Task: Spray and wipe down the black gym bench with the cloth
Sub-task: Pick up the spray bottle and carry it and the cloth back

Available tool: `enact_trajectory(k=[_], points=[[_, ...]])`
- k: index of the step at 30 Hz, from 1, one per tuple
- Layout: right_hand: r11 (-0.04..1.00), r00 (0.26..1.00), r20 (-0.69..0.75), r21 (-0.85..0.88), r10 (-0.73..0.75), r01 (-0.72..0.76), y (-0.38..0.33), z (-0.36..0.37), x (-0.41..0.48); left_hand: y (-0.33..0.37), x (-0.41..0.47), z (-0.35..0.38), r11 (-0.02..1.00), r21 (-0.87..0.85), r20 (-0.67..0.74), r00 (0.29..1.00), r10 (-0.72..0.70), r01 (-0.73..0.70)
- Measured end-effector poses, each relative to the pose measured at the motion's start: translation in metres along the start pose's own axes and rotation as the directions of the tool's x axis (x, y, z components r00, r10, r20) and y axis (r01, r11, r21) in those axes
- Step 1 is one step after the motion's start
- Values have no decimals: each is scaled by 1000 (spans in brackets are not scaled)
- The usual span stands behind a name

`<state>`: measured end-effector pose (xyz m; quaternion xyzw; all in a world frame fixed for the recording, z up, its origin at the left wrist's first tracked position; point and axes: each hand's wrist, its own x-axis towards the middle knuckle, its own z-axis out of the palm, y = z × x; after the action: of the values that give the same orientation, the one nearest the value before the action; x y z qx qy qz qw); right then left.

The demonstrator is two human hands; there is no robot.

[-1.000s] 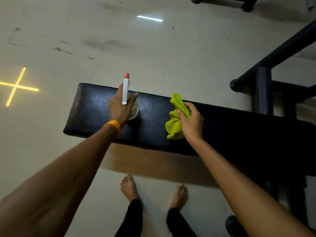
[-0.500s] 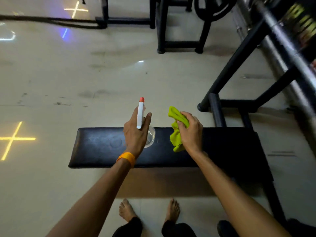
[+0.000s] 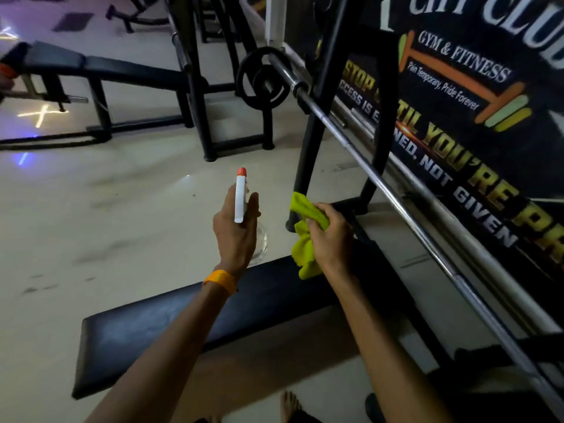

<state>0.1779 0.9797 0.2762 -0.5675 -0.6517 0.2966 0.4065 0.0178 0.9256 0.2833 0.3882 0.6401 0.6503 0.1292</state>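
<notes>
The black gym bench (image 3: 137, 337) runs from lower left up toward the right, under both my forearms. My left hand (image 3: 235, 236), with an orange wristband, is shut on a spray bottle (image 3: 240, 196) that has a white head, a red nozzle and a clear body, held above the bench's far edge. My right hand (image 3: 331, 239) is shut on a bunched yellow-green cloth (image 3: 303, 254), also lifted above the bench, just right of the bottle.
A steel barbell (image 3: 396, 196) with black plates (image 3: 262, 82) crosses diagonally at right on a black rack (image 3: 314, 129). A printed gym banner (image 3: 473, 96) fills the right. Another bench (image 3: 100, 68) stands at far left. Pale floor (image 3: 122, 209) lies beyond; my bare foot (image 3: 290, 404) shows below.
The camera has tilted up and to the right, bringing the barbell, rack and banner into view. Both hands have lifted off the bench, still holding bottle and cloth.
</notes>
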Motion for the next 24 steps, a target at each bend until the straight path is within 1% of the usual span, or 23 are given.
enact_trajectory(k=[2, 5, 10, 13, 16, 18, 21, 24], points=[[1000, 999, -35, 1, 10, -10, -6, -8, -5, 11, -1, 3, 999, -29, 42, 999, 15, -13], [1000, 996, -89, -11, 29, -30, -20, -14, -18, 22, -4, -2, 995, -96, 92, 996, -8, 16], [994, 984, -157, -56, 86, -95, -46, -3, -48, 23, -6, -28, 992, -124, 186, 982, 19, 5], [993, 974, -200, -35, 107, -116, -57, 5, -75, 26, -12, -45, 989, -140, 244, 970, -1, 36], [988, 960, -241, -21, 144, -153, -64, 8, -102, 22, -18, -65, 984, -172, 372, 928, 11, 57], [980, 946, -265, -25, 184, -198, -64, 8, -123, 14, -25, -76, 972, -210, 454, 891, 0, 107], [968, 921, -321, -44, 220, -246, -62, 0, -160, 10, -42, -88, 958, -232, 518, 855, -24, 167], [949, 886, -386, -72, 256, -306, -63, -19, -194, 20, -63, -95, 948, -236, 573, 818, -40, 212]])
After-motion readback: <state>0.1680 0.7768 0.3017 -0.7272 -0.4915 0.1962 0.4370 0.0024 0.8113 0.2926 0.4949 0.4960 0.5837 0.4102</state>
